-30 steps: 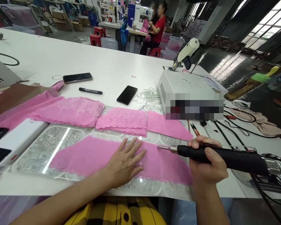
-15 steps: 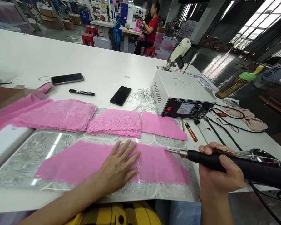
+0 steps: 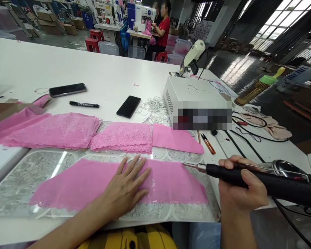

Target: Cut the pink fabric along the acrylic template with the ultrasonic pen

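A long pink fabric piece (image 3: 168,183) with a scalloped lower edge lies flat on a clear, textured mat (image 3: 155,216). My left hand (image 3: 129,181) presses on its middle, palm down and fingers spread. My right hand (image 3: 245,183) is wrapped round a black corded hand tool (image 3: 223,173) with a slim pointed metal tip. That tip is at the fabric's upper edge, right of my left hand; whether it touches, I cannot tell. Above the piece lie a pink lace stack (image 3: 121,136), a larger lace stack (image 3: 54,129) and a plain pink piece (image 3: 176,138).
A grey power box (image 3: 197,91) stands at the back right, with black cables beside it. Orange thread snips (image 3: 208,143), a black phone (image 3: 129,106), another phone (image 3: 67,90), a marker (image 3: 84,104) and white elastic cord (image 3: 157,108) lie about. Farther off, a person (image 3: 162,31) sits at a sewing machine.
The view has shifted slightly, so the table things appear a little farther left. Both hands keep their hold, and the tool's tip stays near the fabric's upper edge.
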The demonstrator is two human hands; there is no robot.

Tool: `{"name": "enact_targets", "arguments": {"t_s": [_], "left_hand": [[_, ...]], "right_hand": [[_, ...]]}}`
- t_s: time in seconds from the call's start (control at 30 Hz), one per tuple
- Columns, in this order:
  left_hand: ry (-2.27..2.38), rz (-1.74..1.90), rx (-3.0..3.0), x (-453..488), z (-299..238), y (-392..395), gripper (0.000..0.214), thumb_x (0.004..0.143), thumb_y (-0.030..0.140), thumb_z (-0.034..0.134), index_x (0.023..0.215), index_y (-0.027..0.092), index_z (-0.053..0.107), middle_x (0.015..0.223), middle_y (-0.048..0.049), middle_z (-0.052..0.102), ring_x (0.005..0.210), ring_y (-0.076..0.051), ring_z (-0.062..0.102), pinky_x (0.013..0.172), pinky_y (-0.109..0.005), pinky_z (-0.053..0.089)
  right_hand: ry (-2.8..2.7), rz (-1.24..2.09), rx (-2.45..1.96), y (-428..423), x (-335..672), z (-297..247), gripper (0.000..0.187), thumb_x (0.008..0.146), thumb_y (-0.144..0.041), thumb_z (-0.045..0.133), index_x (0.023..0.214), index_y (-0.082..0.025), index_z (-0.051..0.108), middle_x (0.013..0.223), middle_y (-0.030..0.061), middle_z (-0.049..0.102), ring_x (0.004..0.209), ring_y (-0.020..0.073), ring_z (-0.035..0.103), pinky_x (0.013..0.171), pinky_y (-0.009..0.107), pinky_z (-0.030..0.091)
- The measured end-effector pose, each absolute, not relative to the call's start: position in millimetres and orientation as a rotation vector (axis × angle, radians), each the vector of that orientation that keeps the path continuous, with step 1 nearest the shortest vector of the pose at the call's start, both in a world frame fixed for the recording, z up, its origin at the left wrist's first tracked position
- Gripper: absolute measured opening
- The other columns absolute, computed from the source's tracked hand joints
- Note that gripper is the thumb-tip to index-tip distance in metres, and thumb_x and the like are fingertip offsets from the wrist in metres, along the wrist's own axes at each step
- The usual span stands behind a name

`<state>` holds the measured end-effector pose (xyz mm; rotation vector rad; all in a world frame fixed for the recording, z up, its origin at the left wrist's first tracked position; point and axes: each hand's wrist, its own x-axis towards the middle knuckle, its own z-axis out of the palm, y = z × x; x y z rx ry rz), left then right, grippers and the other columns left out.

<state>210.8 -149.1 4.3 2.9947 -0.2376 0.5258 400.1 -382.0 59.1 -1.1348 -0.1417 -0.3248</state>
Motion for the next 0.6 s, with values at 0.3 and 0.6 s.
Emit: {"name": "enact_targets", "arguments": {"t_s": [0.3,0.6], "left_hand": [[-0.237,0.507,2.978,211,5,-149,0.045,0.097,0.042,0.053,0.137,0.021,0.056,0.148,-0.0115,0.048,0.142,-0.034,0.036,0.119,-0.058,0.02],[-0.45,0.491,2.969,211,33,-155,0.039,0.102,0.027,0.043,0.136,0.012,0.054,0.143,-0.0131,0.053,0.139,-0.029,0.043,0.117,-0.05,0.032]], "right_hand": [[-0.134,-0.336,-1.134,-380,402,53,0.018,0.052,-0.025,0.054,0.068,-0.018,0.06,0.068,-0.0004,0.057,0.056,0.0112,0.05,0.057,0.031,0.046],[-0.092,-0.328,-1.106,-390,401,57,0.017,0.05,-0.028,0.053,0.064,-0.019,0.053,0.068,-0.0005,0.051,0.054,0.0106,0.046,0.055,0.031,0.043]]}}
